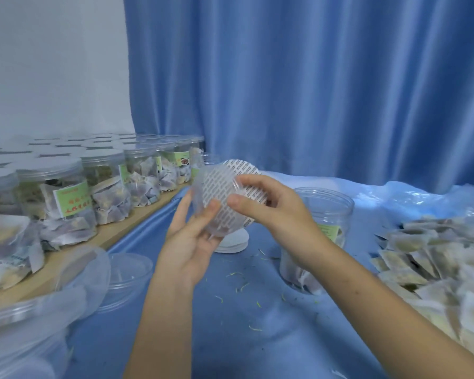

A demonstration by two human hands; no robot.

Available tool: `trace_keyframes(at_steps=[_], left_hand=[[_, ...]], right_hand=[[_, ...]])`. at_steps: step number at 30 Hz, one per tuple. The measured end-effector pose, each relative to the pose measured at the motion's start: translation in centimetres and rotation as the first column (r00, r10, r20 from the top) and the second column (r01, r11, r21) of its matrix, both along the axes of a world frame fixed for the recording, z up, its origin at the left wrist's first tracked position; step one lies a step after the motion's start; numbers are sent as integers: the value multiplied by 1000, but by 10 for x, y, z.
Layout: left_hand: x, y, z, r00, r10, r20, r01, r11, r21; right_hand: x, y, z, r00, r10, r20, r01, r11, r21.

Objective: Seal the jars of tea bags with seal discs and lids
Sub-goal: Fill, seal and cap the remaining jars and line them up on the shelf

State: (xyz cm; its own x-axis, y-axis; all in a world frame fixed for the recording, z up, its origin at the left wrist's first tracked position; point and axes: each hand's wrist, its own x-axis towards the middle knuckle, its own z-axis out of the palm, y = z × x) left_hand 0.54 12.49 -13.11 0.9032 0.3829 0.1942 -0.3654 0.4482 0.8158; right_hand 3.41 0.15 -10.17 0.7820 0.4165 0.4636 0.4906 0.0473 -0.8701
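Seal disc [251, 191]: being pinched at its edge by right hand [268, 203], thumb curled over; looking thin, light, bendy.
Lid [212, 199]: being cradled in left hand [192, 236], fingers curled at rim; clear, stiff, slippery.
Facing: disc standing on edge, printed face leftward into lid.
Open jar [324, 214]: waiting just beyond right wrist.
Spare discs [234, 243]: lying below the grip.

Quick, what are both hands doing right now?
Left hand: holding the clear lid.
Right hand: pinching the seal disc against that lid.
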Motion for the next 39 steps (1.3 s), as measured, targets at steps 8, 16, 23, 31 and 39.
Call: trace_keyframes(at_steps=[8,16,23,31,39], left_hand=[[-11,0,28,988,-148,35,135,961,241],[-17,-31,49,995,-34,89,4,949,315],[-23,-48,67,988,-142,66,142,990,-2],[-11,-80,77,974,31,225,-137,872,471],[18,-78,62,962,-98,256,-35,882,471]], right_hand=[[-5,-24,11,960,267,-80,-247,948,201],[-5,-41,23,929,348,-122,-306,912,274],[-7,-52,36,997,-3,-75,23,963,270],[2,-89,44,928,-225,297,285,942,-176],[23,-130,41,898,-383,214,426,879,-215]])
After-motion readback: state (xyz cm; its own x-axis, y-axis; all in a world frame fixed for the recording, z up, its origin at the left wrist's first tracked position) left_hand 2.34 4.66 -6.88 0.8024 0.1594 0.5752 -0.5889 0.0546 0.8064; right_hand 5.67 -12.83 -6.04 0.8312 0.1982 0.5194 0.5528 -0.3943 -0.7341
